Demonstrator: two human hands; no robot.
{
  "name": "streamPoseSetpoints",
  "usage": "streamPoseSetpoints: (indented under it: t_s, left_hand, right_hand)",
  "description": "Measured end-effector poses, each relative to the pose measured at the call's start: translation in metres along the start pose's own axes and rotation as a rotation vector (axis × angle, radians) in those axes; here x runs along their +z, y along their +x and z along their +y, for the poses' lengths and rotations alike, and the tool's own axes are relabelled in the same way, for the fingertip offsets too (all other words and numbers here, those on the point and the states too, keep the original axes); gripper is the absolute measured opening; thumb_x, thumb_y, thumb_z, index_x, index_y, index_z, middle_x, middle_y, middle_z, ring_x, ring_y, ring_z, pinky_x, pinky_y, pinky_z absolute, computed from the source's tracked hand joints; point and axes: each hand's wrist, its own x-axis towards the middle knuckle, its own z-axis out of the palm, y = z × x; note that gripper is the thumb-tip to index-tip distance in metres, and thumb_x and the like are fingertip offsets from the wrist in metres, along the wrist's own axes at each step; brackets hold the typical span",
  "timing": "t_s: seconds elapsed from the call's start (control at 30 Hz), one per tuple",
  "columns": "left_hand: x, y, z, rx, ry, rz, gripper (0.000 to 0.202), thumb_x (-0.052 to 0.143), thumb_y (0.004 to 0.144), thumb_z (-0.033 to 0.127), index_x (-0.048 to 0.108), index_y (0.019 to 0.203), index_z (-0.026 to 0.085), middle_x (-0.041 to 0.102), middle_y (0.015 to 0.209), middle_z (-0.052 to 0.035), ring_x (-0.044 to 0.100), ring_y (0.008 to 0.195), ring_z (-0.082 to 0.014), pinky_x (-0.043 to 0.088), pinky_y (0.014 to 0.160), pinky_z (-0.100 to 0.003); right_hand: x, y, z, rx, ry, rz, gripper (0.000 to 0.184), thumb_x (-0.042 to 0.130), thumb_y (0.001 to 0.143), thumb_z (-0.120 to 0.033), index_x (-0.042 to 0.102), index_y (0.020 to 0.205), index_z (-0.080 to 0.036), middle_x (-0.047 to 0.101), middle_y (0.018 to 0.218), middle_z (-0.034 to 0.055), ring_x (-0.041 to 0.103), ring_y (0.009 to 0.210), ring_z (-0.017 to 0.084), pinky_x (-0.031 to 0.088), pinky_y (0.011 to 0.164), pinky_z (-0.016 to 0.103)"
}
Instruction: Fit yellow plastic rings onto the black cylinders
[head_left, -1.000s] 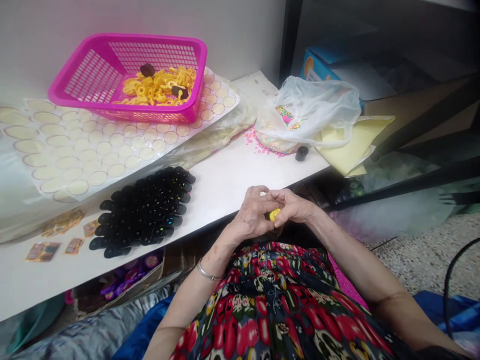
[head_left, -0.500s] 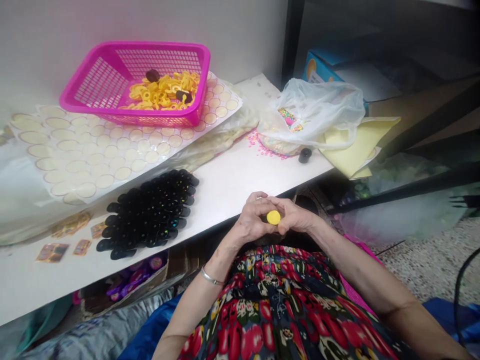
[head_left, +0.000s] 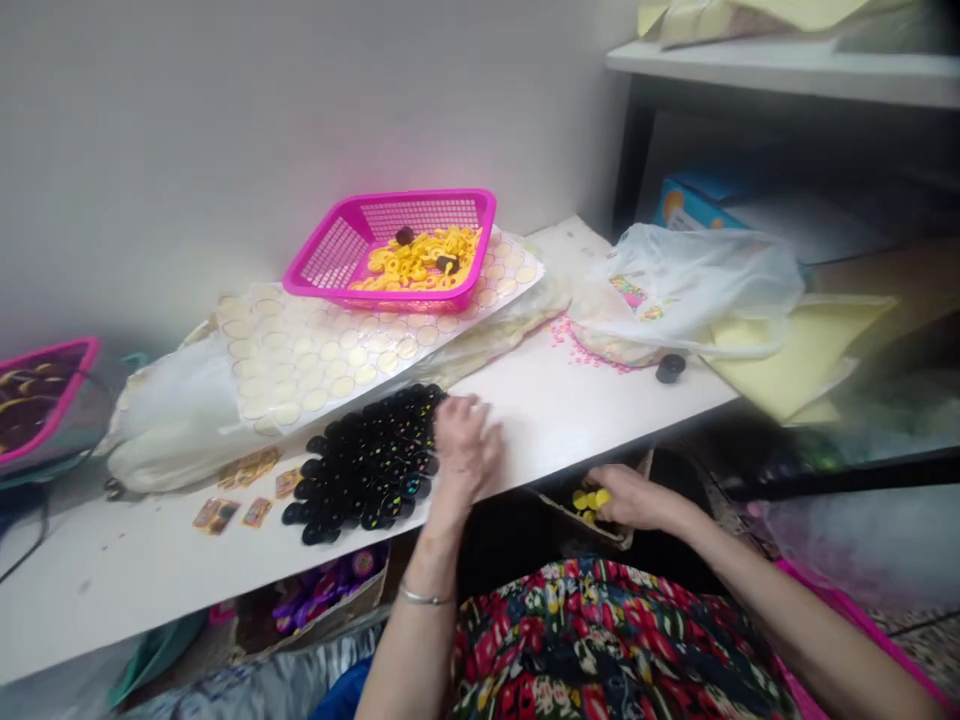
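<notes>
My left hand [head_left: 466,447] is over the white table at the right edge of a block of black round pieces [head_left: 364,460], several with shiny dots on top. Its fingers are curled but smeared by motion, so whether it grips a piece is unclear. Below the table edge, my right hand [head_left: 626,500] reaches into a cardboard box [head_left: 621,538] in front of my lap. Its bent fingers close against small yellow round caps [head_left: 589,500] there; the fingertips are partly hidden.
A pink basket [head_left: 300,270] of yellow rings stands on sticker sheets [head_left: 300,370]. Right of it lie a white plastic bag [head_left: 697,270], spilled pink beads, a black piece [head_left: 670,368] and yellow paper [head_left: 810,350]. Small orange cards [head_left: 217,515] lie at left. Purple items [head_left: 322,590] sit under the table.
My hands, which were together around a piece with a yellow top, have parted. The left went to the black pieces, the right into the box. The view has shifted left and up.
</notes>
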Motion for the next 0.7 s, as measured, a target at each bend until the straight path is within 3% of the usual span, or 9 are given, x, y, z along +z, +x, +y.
streamPoseSetpoints:
  t_s: [0.07, 0.2, 0.5, 0.7]
  left_hand:
    - [-0.009, 0.015, -0.021, -0.131, 0.326, -0.076, 0.024, 0.05, 0.077, 0.028, 0.062, 0.092, 0.014, 0.055, 0.107, -0.0156, 0.038, 0.109, -0.0327, 0.035, 0.081, -0.046]
    - [-0.012, 0.033, -0.042, -0.139, 0.554, -0.254, 0.02, 0.043, 0.076, 0.02, 0.062, 0.08, 0.013, 0.056, 0.092, -0.0147, 0.041, 0.099, -0.0312, 0.031, 0.074, -0.043]
    - [-0.012, 0.039, -0.046, -0.097, 0.549, -0.293, 0.019, 0.043, 0.075, 0.02, 0.062, 0.075, 0.015, 0.06, 0.092, -0.012, 0.042, 0.1, -0.0287, 0.028, 0.076, -0.04]
    - [-0.012, 0.043, -0.03, -0.086, 0.409, -0.252, 0.016, 0.044, 0.076, 0.019, 0.06, 0.076, 0.017, 0.063, 0.091, -0.0091, 0.047, 0.098, -0.0266, 0.032, 0.075, -0.037]
  right_hand:
    - [0.001, 0.01, -0.008, 0.042, -0.299, -0.101, 0.03, 0.051, 0.069, -0.007, 0.065, 0.095, -0.008, 0.067, 0.094, 0.0169, 0.063, 0.089, 0.023, 0.044, 0.068, 0.025]
    - [-0.001, 0.026, -0.02, 0.111, -0.359, -0.129, 0.027, 0.051, 0.067, -0.006, 0.068, 0.088, -0.006, 0.069, 0.091, 0.0196, 0.065, 0.087, 0.027, 0.044, 0.064, 0.027]
    - [-0.002, 0.014, -0.006, 0.04, -0.398, -0.07, 0.03, 0.049, 0.07, -0.01, 0.066, 0.095, -0.009, 0.068, 0.095, 0.0172, 0.063, 0.094, 0.025, 0.044, 0.073, 0.028]
    - [0.016, 0.02, -0.004, 0.074, -0.455, -0.092, 0.031, 0.05, 0.067, -0.006, 0.066, 0.094, -0.01, 0.068, 0.093, 0.0178, 0.064, 0.09, 0.028, 0.044, 0.071, 0.03]
